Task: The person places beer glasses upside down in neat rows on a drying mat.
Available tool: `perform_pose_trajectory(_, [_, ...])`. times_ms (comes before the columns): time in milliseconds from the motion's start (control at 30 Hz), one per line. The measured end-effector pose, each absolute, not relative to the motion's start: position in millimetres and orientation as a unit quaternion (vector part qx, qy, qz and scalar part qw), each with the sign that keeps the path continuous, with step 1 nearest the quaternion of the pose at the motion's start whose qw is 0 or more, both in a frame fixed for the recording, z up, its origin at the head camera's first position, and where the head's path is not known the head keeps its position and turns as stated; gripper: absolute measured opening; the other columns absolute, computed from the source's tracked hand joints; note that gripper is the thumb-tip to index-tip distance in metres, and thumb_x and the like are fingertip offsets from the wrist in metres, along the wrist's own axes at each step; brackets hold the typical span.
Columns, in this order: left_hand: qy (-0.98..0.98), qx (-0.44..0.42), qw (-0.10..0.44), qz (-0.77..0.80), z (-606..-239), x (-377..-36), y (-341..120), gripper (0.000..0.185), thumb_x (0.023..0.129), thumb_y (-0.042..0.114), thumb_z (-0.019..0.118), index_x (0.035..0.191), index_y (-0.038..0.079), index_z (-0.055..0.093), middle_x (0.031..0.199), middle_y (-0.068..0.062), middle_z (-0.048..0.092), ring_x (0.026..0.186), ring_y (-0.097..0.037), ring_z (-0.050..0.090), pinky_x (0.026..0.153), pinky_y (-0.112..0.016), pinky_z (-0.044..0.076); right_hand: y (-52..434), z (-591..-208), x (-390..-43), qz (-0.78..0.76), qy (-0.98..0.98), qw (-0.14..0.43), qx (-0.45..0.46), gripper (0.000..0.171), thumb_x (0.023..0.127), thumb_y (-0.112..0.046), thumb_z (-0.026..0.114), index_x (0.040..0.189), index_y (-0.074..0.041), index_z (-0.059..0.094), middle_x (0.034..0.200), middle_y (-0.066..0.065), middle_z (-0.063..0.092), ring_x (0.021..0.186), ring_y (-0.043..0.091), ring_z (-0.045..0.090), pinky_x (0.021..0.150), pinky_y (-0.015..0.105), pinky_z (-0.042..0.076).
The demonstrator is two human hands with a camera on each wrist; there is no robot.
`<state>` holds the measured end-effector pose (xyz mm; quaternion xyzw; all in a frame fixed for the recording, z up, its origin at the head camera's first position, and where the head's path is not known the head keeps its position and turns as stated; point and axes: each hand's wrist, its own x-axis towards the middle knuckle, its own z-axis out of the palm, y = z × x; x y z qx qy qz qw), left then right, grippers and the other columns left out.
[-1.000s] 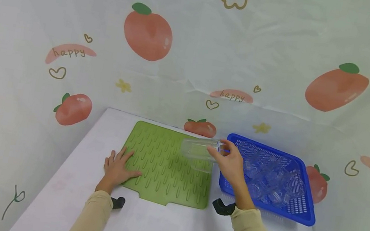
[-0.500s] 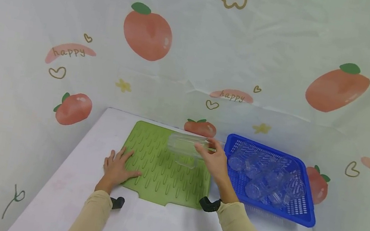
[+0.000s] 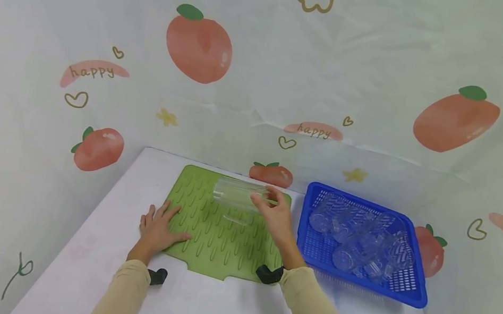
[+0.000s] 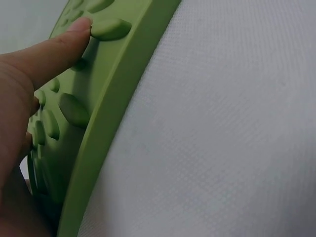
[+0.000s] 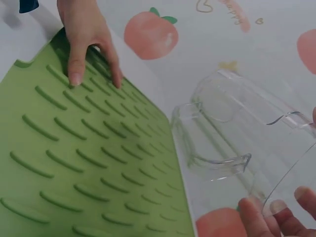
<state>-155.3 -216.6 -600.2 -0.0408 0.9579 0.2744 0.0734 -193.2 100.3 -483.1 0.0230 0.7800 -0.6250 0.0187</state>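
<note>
My right hand grips a clear mug by its open end, thumb and fingers at the rim. The mug lies sideways in the air above the green ridged mat, its base pointing left and its handle hanging toward me. In the right wrist view the handle and the fingertips at the rim show clearly. My left hand rests with spread fingers on the mat's left edge; its thumb touches a ridge in the left wrist view.
To the right of the mat stands a blue plastic basket with several clear mugs lying in it. Both stand on a white-covered table. A printed cloth hangs behind and at the sides.
My right hand has carried the mug leftward, from beside the basket to over the middle of the mat. The left hand has stayed in place.
</note>
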Motion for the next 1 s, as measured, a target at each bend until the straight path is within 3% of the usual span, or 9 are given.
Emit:
perform_pose_trajectory(200, [0.955, -0.035, 0.078, 0.285, -596.9, -156.9, -219.3, 0.107, 0.077, 0.061, 0.080, 0.160, 0.015, 0.031, 0.171, -0.021, 0.012, 0.152, -0.061, -0.001, 0.118, -0.080, 0.000, 92.2, -489.7, -196.4, -0.614, 0.788, 0.020, 0.024, 0.060, 0.092, -0.037, 0.076, 0.144, -0.017, 0.055, 0.136, 0.013, 0.057, 0.123, 0.031, 0.060, 0.095, 0.042, 0.055])
perform_pose_trajectory(567, [0.930, -0.038, 0.110, 0.350, -582.1, -164.4, -227.7, 0.103, 0.087, 0.055, 0.072, 0.163, 0.008, 0.020, 0.168, -0.026, 0.018, 0.152, -0.061, -0.001, 0.116, -0.081, -0.001, 79.2, -513.8, -200.5, -0.620, 0.784, 0.020, 0.008, 0.061, 0.091, -0.039, 0.076, 0.144, -0.016, 0.056, 0.136, 0.013, 0.060, 0.121, 0.030, 0.062, 0.092, 0.040, 0.057])
perform_pose_trajectory(867, [0.892, -0.070, 0.088, 0.438, -569.3, -165.8, -217.2, 0.088, 0.101, 0.061, 0.048, 0.165, 0.011, 0.014, 0.168, -0.027, 0.017, 0.155, -0.053, 0.008, 0.122, -0.074, 0.011, 67.6, -531.0, -193.5, -0.622, 0.781, 0.051, -0.013, 0.062, 0.095, -0.041, 0.071, 0.148, -0.017, 0.051, 0.139, 0.014, 0.056, 0.125, 0.031, 0.060, 0.098, 0.048, 0.055])
perform_pose_trajectory(1000, [0.874, -0.056, 0.057, 0.480, -561.3, -167.1, -208.9, 0.083, 0.103, 0.060, 0.043, 0.164, 0.011, 0.015, 0.169, -0.025, 0.017, 0.157, -0.047, 0.015, 0.124, -0.068, 0.018, 62.7, -534.4, -189.9, -0.625, 0.778, 0.058, -0.018, 0.061, 0.096, -0.042, 0.069, 0.149, -0.018, 0.050, 0.140, 0.017, 0.055, 0.126, 0.033, 0.060, 0.098, 0.047, 0.055])
